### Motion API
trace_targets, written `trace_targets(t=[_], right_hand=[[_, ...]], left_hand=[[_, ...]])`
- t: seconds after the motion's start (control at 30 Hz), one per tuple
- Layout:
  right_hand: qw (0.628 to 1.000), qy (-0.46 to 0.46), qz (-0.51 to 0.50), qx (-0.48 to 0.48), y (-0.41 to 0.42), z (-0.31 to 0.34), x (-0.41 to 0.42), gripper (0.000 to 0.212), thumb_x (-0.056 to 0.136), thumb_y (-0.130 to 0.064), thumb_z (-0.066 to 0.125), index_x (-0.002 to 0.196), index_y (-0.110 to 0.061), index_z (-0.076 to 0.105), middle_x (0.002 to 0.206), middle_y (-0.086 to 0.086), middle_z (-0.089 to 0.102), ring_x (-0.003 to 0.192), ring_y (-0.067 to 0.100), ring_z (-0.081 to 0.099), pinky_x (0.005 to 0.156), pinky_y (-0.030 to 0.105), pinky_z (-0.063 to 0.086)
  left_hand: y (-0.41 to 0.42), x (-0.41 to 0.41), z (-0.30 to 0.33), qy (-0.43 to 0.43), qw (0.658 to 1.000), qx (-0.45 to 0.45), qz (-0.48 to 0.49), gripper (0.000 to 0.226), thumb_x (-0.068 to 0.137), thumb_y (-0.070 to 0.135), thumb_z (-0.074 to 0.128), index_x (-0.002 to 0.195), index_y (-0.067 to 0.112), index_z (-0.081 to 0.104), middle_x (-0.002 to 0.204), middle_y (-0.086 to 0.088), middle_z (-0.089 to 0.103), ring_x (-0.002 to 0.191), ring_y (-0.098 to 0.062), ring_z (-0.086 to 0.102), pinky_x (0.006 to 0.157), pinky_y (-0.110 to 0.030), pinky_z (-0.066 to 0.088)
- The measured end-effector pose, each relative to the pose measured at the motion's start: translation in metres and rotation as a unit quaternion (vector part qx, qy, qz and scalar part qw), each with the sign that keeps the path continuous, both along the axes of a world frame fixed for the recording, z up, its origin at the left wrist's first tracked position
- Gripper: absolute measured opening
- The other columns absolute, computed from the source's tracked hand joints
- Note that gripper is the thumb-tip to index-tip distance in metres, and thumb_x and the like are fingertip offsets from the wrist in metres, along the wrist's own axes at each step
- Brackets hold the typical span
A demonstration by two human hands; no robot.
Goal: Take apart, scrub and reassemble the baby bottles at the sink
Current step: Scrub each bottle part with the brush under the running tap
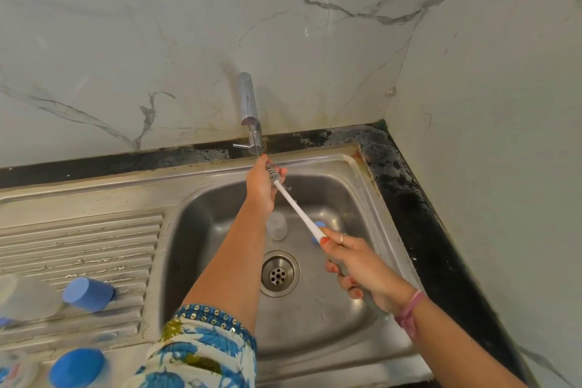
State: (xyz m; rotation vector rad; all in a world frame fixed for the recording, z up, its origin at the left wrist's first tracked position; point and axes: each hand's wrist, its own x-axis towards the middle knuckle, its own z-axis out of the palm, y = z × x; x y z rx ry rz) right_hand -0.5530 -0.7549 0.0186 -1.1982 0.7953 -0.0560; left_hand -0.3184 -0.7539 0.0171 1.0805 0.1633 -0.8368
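stainless steel sink (352,318) fills the lower middle, set into a dark tabletop (419,217) below a marble-veined wall, with a ribbed drainboard (94,249) to its left and a drain (278,273) in the basin floor. the left arm, in a blue floral sleeve (201,353), reaches straight forward over the basin to the far rim, just under the chrome tap (248,110). the right arm comes in from the lower right with a pink band at the wrist, its hand lower and nearer, above the right side of the basin.

between the two hands runs a bottle brush (299,209) with a white handle. its long axis slants from lower right up to the upper left, bristle head pointing away toward the tap. the right hand (362,264) grips the handle's near end, fingers curled round it and thumb laid along the top. the left hand (261,186) is closed round the bristle head, fingers wrapped over it so that only part of the bristles shows beside the palm.

a clear bottle part (276,225) lies in the basin beyond the drain, partly behind the left forearm, and a small blue piece (318,228) shows behind the brush handle. on the drainboard at the left edge lie a blue cap (88,294) and, nearer, another blue-capped bottle (77,368), both blurred.
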Motion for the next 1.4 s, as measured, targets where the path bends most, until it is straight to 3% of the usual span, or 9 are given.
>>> trace_targets(t=[0.07,0.17,0.3,0.43,0.67,0.83,0.97,1.13,1.4], right_hand=[[0.957,-0.074,-0.012,0.281,0.001,0.003,-0.008,0.036,0.097,-0.034,0.052,0.132,-0.026,0.058,0.065,-0.002,0.042,0.038,0.004,0.024,0.032,0.015,0.019],[0.909,-0.117,0.008,0.399,0.006,0.006,-0.012,0.036,0.096,-0.031,0.047,0.126,-0.022,0.064,0.065,-0.002,0.037,0.040,0.003,0.019,0.036,0.015,0.012],[0.998,0.056,0.033,0.023,0.011,0.015,-0.008,0.033,0.100,-0.040,0.045,0.131,-0.034,0.056,0.065,-0.004,0.044,0.042,0.005,0.030,0.037,0.019,0.022],[0.849,0.192,0.132,-0.473,0.008,0.009,-0.021,0.041,0.101,-0.046,0.034,0.142,-0.043,0.038,0.064,-0.010,0.045,0.060,0.010,0.045,0.059,0.027,0.038],[0.962,0.118,0.056,-0.239,-0.002,0.012,-0.028,0.024,0.099,-0.034,0.049,0.116,-0.049,0.056,0.057,-0.009,0.043,0.043,0.003,0.038,0.044,0.019,0.034],[0.971,0.086,0.010,-0.224,-0.006,0.016,-0.028,0.025,0.100,-0.029,0.049,0.097,-0.053,0.055,0.065,0.002,0.041,0.040,0.002,0.034,0.039,0.017,0.031],[0.980,0.062,0.004,-0.187,-0.005,0.017,-0.022,0.026,0.099,-0.032,0.050,0.097,-0.057,0.055,0.067,0.004,0.042,0.042,0.003,0.033,0.039,0.020,0.030],[0.977,0.048,0.007,-0.207,-0.005,0.021,-0.009,0.039,0.097,-0.039,0.051,0.082,-0.075,0.054,0.064,-0.001,0.046,0.044,0.006,0.035,0.039,0.023,0.030],[0.978,0.079,0.037,-0.187,-0.005,0.017,0.008,0.043,0.097,-0.016,0.051,0.126,-0.047,0.045,0.079,0.000,0.066,0.046,0.006,0.048,0.040,0.022,0.038]], left_hand=[[0.009,-0.001,-0.002,0.078,0.986,-0.145,-0.016,0.026,0.098,0.026,0.052,0.074,0.015,0.052,0.060,-0.001,0.051,0.057,-0.014,0.057,0.083,-0.035,0.053],[0.009,-0.002,-0.001,0.149,0.967,-0.205,0.010,0.028,0.097,0.028,0.051,0.070,0.017,0.053,0.056,0.004,0.051,0.052,-0.011,0.058,0.085,-0.039,0.054],[0.007,0.001,-0.002,0.121,0.992,-0.027,0.027,0.034,0.101,0.026,0.039,0.068,0.019,0.043,0.052,0.004,0.048,0.052,-0.011,0.057,0.088,-0.035,0.048],[0.009,0.007,-0.012,0.030,0.992,0.120,0.027,0.038,0.102,0.031,0.043,0.069,0.015,0.047,0.061,-0.001,0.045,0.055,-0.016,0.052,0.064,-0.031,0.048],[0.009,0.001,-0.012,-0.076,0.983,0.144,-0.088,0.046,0.102,0.048,0.037,0.072,0.016,0.054,0.065,0.000,0.052,0.066,-0.016,0.054,0.072,-0.031,0.045],[0.017,0.008,-0.011,-0.056,0.992,0.081,-0.080,0.014,0.100,0.022,0.051,0.094,0.013,0.060,0.078,-0.001,0.054,0.079,-0.014,0.055,0.087,-0.033,0.051],[0.020,0.007,-0.005,-0.049,0.993,0.086,-0.064,0.023,0.101,0.025,0.049,0.081,0.015,0.056,0.060,0.004,0.045,0.055,-0.008,0.041,0.058,-0.022,0.045],[0.026,0.006,0.000,-0.038,0.996,0.023,-0.082,0.027,0.094,0.009,0.036,0.109,0.002,0.057,0.068,-0.005,0.045,0.063,-0.012,0.047,0.061,-0.023,0.043],[0.041,0.008,0.002,-0.113,0.990,0.079,-0.028,0.023,0.090,0.008,0.067,0.110,0.009,0.057,0.092,-0.006,0.067,0.089,-0.017,0.065,0.082,-0.025,0.056]])
